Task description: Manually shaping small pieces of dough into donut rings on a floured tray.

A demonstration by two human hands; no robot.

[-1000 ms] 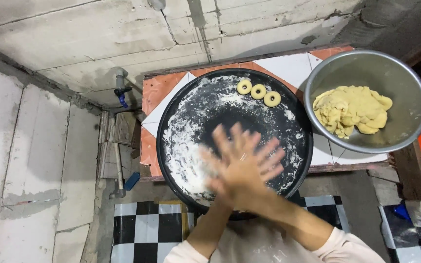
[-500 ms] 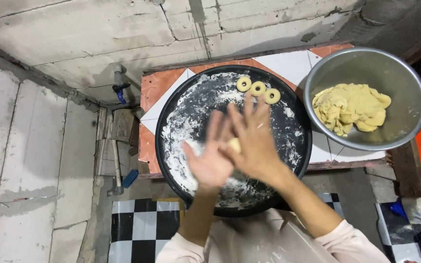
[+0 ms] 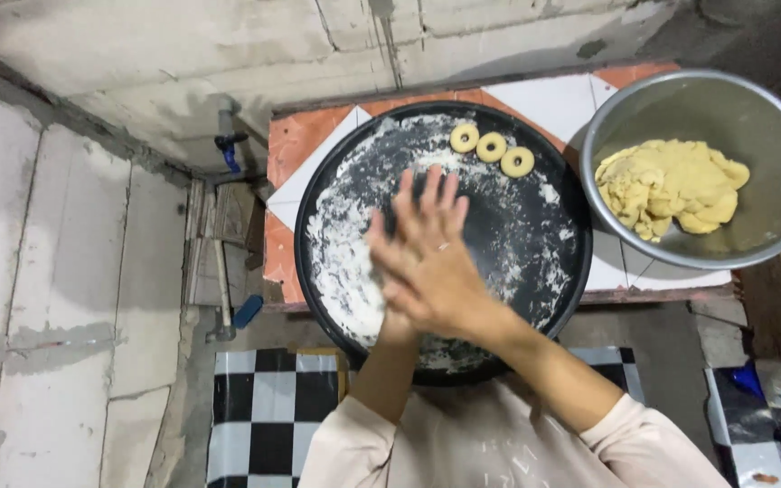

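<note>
head view: the right hand (image 3: pixel 431 262) lies palm-down over the left hand (image 3: pixel 389 312), palms pressed flat together above the floured black pan (image 3: pixel 553 271). the right fingers are straight and slightly spread. whatever is between the palms is hidden, so i cannot tell if a piece of dough sits there.

three small dough rings (image 3: pixel 491 149) lie in a row, touching, near the far rim of the pan. they look soft and light and would likely squash or lose their shape if pinched, so they are best lifted gently from underneath or by the outer edge. the flour should keep them from sticking.

the metal bowl (image 3: pixel 770 117) just right of the pan holds a lumpy heap of pale yellow dough (image 3: pixel 671 185), soft and probably a bit sticky. pan and bowl sit on a tiled table (image 3: pixel 300 149).
</note>
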